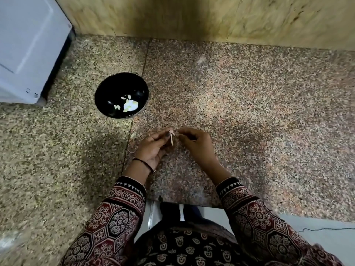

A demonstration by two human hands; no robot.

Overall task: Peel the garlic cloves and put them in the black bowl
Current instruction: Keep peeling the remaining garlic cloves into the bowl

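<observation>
Above the front part of the speckled granite bench [249, 112]: left grip [153, 145] and right grip [194, 144] drawn close together, fingertips nearly meeting. Pinched between them, a small garlic clove [172, 133], with a pale strip of skin [172, 140] hanging down from it. Both narrow, both holding that clove. Off to the left and farther back, well apart from the hands, a black bowl [101, 89] on the bench, several pale peeled cloves [130, 106] inside. Beyond the bowl, at the far left, a white appliance [28, 45]. On the left wrist, a dark bracelet [143, 162].
</observation>
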